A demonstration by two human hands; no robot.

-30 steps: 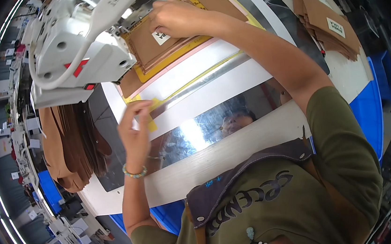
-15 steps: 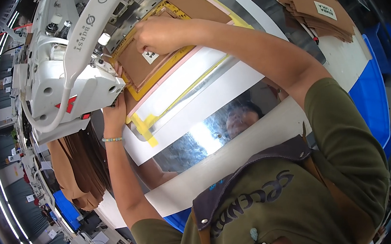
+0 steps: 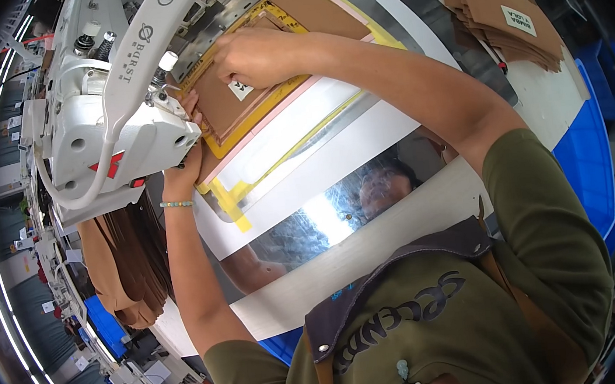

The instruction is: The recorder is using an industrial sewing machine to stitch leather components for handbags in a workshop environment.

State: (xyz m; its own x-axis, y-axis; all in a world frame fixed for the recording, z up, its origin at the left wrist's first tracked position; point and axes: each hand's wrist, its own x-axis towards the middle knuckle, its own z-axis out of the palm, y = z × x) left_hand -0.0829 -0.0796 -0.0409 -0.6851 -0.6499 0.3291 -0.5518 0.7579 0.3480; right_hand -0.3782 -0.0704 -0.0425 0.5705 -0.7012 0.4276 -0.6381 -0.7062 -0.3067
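My right hand [image 3: 257, 56] rests over a brown panel [image 3: 229, 111] inside a yellow frame [image 3: 243, 140], fingers curled beside a white label [image 3: 241, 89]; whether they grip anything is hidden. My left hand [image 3: 185, 167] is partly behind the head of a white sewing machine [image 3: 109, 129], some fingertips showing at the frame's left edge, the others hidden. The frame lies on brown and pink sheets, above a white sheet [image 3: 297, 200] marked with yellow tape [image 3: 234, 199] and backed by a metal plate [image 3: 304, 229].
A stack of labelled brown pieces [image 3: 486, 4] lies at the right, above a blue bin [image 3: 584, 180]. Long brown pieces [image 3: 123, 276] hang at the left. A pale table edge [image 3: 274, 302] runs before my body, and more machines line the far left.
Since a second ago my left hand has moved up from the tape to the frame's left side beside the machine. My right hand stays curled on the brown panel; the view has shifted slightly.
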